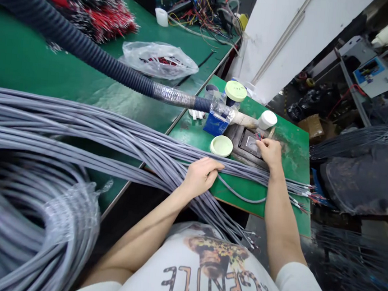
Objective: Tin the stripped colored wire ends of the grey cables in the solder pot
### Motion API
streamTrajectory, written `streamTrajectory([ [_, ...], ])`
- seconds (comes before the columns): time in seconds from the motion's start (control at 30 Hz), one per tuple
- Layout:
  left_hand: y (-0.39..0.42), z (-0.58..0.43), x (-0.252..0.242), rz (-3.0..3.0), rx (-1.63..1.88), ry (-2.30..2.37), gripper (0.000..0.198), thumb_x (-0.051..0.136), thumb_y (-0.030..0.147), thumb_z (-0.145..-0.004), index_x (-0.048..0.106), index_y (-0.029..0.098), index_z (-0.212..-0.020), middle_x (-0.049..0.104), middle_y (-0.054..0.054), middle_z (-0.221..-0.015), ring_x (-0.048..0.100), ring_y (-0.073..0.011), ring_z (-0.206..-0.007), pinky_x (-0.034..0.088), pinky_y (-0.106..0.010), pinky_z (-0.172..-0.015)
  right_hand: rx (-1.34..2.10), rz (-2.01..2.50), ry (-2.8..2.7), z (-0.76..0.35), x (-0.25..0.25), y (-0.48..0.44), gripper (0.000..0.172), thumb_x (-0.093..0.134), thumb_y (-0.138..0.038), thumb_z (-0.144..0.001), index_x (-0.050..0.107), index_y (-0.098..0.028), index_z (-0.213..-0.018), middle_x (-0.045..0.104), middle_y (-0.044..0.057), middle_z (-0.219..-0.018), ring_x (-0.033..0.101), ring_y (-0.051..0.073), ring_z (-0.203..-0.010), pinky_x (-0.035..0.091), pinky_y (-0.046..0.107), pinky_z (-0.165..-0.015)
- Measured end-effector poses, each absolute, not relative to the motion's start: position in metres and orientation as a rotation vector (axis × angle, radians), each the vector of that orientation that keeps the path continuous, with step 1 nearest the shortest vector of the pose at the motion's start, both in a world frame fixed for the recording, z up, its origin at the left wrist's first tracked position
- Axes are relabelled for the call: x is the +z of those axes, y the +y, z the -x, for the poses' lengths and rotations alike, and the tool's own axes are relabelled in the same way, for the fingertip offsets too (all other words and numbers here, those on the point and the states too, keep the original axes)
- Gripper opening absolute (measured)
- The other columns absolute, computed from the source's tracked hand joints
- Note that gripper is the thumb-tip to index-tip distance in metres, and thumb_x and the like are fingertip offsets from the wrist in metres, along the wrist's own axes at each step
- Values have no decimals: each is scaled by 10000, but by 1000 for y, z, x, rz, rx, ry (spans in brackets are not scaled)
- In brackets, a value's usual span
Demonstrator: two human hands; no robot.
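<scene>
Head view: I am seeing my left grip (202, 177) closing over the grey cable bundle (140, 143) on the green table (291, 158); my right grip (270, 153) is pressing by the coloured wire ends (258, 135) at a dark metal fixture (248, 143), closure undeterminable. A dark corrugated hose (86, 52) is passing beyond them.

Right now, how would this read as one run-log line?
left hand: on grey cable bundle | right hand: at metal plate

Red-black wire bundles (90, 16) on green workbench (51, 69); clear plastic bag (159, 60) nearby; corrugated dark hose (86, 53) crossing bench.
</scene>
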State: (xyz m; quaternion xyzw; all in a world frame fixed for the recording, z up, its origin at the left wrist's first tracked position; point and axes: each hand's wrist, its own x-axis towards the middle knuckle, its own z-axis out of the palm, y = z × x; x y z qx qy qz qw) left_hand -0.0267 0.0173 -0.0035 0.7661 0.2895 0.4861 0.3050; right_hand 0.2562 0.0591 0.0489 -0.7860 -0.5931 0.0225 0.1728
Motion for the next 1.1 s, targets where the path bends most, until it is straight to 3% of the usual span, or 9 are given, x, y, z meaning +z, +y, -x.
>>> streamTrajectory([
  [0.1, 18, 26, -2, -2039, 1241, 770, 300, 455, 29, -802, 682, 193, -911, 720, -24, -838, 640, -157, -787, 509, -308, -761, 135, 1986, -1821, -229, 63, 56, 370, 539, -431, -822, 646, -157, -598, 557, -7, -535, 492, 120, -548, 303, 242, -549],
  [0.23, 19, 25, -4, -2064, 1160, 786, 296, 464, 33, -801, 677, 200, -921, 711, -22, -848, 635, -161, -813, 508, -312, -786, 160, 1856, -2009, -190, 66, 61, 333, 543, -387, -839, 656, -167, -616, 627, 10, -614, 524, 128, -583, 306, 254, -568],
  [0.43, 20, 25, -3, -2075, 1118, 816, 284, 476, 45, -805, 678, 209, -918, 708, -20, -857, 633, -163, -818, 505, -309, -799, 94, 1979, -2229, -159, 53, 76, 264, 522, -363, -864, 715, -205, -775, 726, 45, -806, 613, 175, -736, 322, 269, -614],
  [0.67, 21, 25, -1, -2074, 1114, 817, 296, 473, 40, -796, 682, 207, -923, 707, -23, -843, 631, -162, -801, 502, -303, -786, 42, 2142, -2323, -146, 51, 82, 285, 505, -390, -871, 719, -222, -789, 738, 64, -853, 621, 190, -753, 308, 273, -593],
  [0.9, 20, 25, -2, -2037, 1138, 794, 300, 462, 35, -806, 674, 203, -935, 710, -25, -871, 635, -166, -827, 501, -311, -800, -94, 2133, -2020, -206, 69, 72, 354, 503, -443, -852, 736, -190, -766, 719, 56, -744, 608, 184, -681, 323, 272, -592],
  [1.1, 21, 25, -3, -2030, 1133, 799, 294, 475, 28, -797, 677, 201, -922, 705, -19, -850, 632, -162, -814, 500, -307, -784, -121, 2443, -1638, -275, 46, 65, 355, 530, -443, -798, 767, -178, -789, 727, 91, -744, 637, 221, -724, 363, 276, -617],
])
